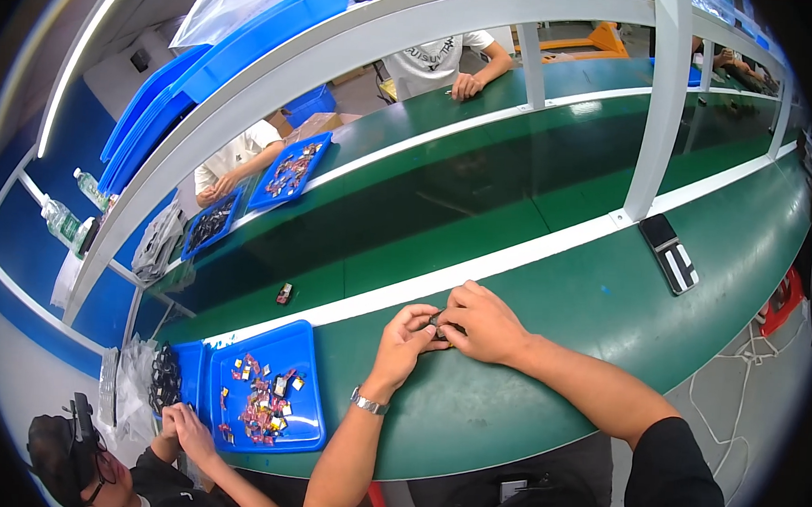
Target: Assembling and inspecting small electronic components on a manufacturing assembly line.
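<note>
My left hand (pixel 403 345) and my right hand (pixel 485 322) meet over the green worktop (pixel 508 406). Their fingers close round a small black part (pixel 435 320), mostly covered by the fingertips, so its kind does not show. To the left of my hands lies a blue tray (pixel 314 391) with many small pink, yellow and black pieces (pixel 265 411) heaped in it.
A co-worker's hands (pixel 185 430) are at the tray's left, near black parts (pixel 166 376). A small piece (pixel 284 293) lies on the green conveyor belt (pixel 386 275). A black-and-white phone-like object (pixel 670 255) rests by a white post (pixel 660 111). Across sit more blue trays (pixel 315 157).
</note>
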A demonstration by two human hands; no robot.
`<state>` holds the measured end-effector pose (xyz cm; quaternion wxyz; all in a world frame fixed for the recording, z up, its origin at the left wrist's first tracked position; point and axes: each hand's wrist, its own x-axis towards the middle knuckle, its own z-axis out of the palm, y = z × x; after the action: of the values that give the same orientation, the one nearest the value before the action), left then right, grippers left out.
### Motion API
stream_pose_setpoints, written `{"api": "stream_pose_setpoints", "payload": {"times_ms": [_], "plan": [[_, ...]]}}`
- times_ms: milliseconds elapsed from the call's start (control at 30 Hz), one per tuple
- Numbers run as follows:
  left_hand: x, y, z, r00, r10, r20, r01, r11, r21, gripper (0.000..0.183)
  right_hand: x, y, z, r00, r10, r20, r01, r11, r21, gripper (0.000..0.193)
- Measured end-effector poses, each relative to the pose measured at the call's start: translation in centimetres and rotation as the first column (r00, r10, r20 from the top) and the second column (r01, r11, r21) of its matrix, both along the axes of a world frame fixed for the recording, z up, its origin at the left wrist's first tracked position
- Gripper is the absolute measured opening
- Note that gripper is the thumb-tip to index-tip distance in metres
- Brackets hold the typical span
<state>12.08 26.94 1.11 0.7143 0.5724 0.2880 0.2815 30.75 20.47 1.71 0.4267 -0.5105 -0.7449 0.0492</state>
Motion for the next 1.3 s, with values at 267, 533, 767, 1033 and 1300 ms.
{"api": "stream_pose_setpoints", "payload": {"times_ms": [267, 533, 767, 1033, 1300], "plan": [[0.0, 0.3, 0.0, 0.996, -0.015, 0.086, 0.019, 0.999, -0.043, 0.028, -0.4, -0.3, 0.1, 0.997, -0.038, -0.074, 0.041, 0.998, 0.044, 0.008], [-0.2, 0.4, -0.6, 0.996, 0.0, 0.093, 0.004, 0.999, -0.036, 0.027, -1.1, -0.1, -1.4, 0.96, -0.047, -0.276, 0.032, 0.998, -0.06, 0.009], [-0.1, 0.2, -0.5, 0.996, 0.022, 0.087, -0.018, 0.999, -0.048, 0.025, -1.2, -0.2, -1.2, 0.927, -0.019, -0.375, -0.05, 0.984, -0.173, 0.016], [-0.2, 0.1, -0.8, 0.994, 0.081, 0.068, -0.081, 0.997, -0.005, 0.024, -1.5, 0.2, -1.6, 0.945, 0.025, -0.326, -0.054, 0.995, -0.08, 0.017], [0.0, -0.1, -0.6, 0.993, 0.088, 0.078, -0.086, 0.996, -0.031, 0.025, -1.0, 0.3, -1.4, 0.928, 0.019, -0.372, -0.068, 0.991, -0.118, 0.013]]}}
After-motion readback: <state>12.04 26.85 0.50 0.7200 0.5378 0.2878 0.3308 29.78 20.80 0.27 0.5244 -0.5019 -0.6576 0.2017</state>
